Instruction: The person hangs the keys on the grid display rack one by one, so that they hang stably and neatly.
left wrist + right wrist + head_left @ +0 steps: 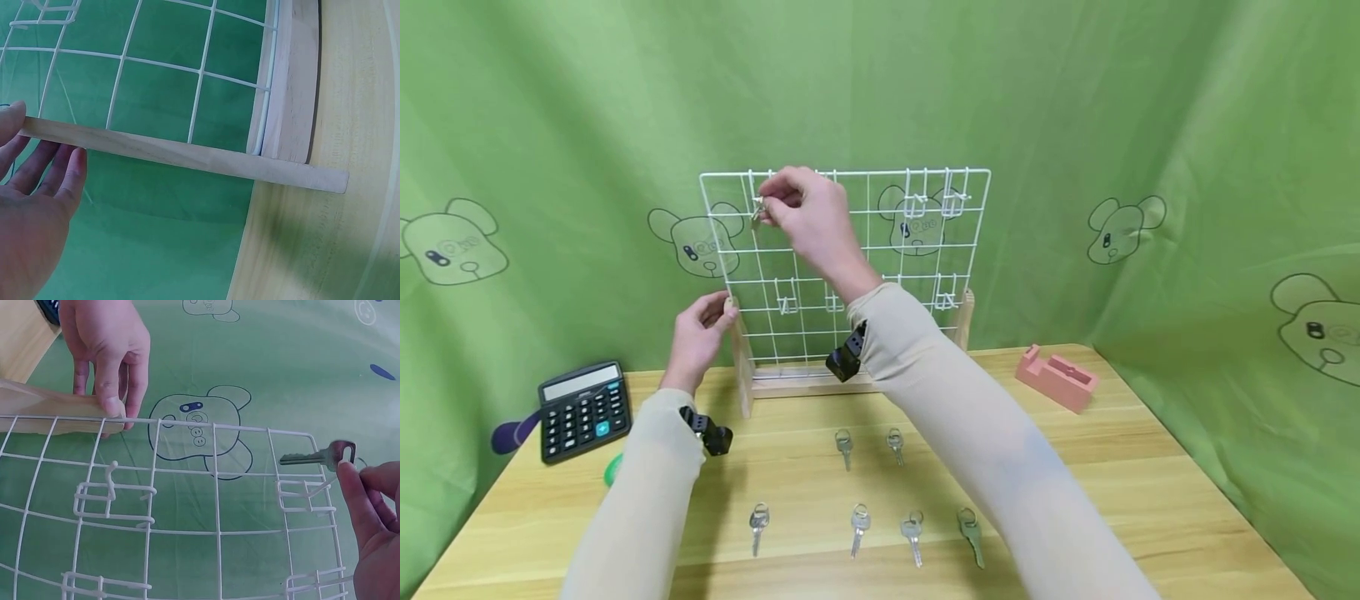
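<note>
My right hand (812, 212) pinches the head of a metal key (309, 458) between thumb and finger, at the upper left of a white wire grid rack (850, 173). In the right wrist view the key's blade points left, and a hook (305, 495) on the grid is close beside it. Lower down, my left hand (695, 335) grips the top end of the rack's wooden side post (187, 159), thumb on one face and fingers on the other. More white hooks (916, 205) hang on the grid at upper right and lower down.
Several keys with rings (860, 522) lie on the wooden table (1157, 492) in front of the rack. A black calculator (584, 410) sits at left, near a partly hidden green item (613, 471). A pink block-shaped holder (1057, 379) stands at right. Green cloth (1037, 100) surrounds the table.
</note>
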Available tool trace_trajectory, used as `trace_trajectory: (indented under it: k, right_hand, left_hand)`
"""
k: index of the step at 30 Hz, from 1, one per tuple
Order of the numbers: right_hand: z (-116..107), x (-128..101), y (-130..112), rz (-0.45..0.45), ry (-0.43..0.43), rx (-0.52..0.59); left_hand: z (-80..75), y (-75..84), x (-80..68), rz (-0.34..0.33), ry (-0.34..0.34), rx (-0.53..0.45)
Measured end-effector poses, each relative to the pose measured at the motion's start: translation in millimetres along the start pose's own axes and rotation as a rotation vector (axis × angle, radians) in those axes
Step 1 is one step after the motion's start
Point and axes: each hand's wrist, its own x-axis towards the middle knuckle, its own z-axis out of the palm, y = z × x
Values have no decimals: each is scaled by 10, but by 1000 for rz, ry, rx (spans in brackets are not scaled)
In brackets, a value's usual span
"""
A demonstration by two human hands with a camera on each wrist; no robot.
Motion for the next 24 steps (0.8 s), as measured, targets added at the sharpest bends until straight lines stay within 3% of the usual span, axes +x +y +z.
trace_trajectory:
  k: [11,24]
  right_hand:
    - [60,62,70,44,12,-88]
    - [37,-126,73,-40,-14,-230]
  left_hand:
    - [5,5,-9,-19,3,13]
    - [2,-19,9,-4,6,14]
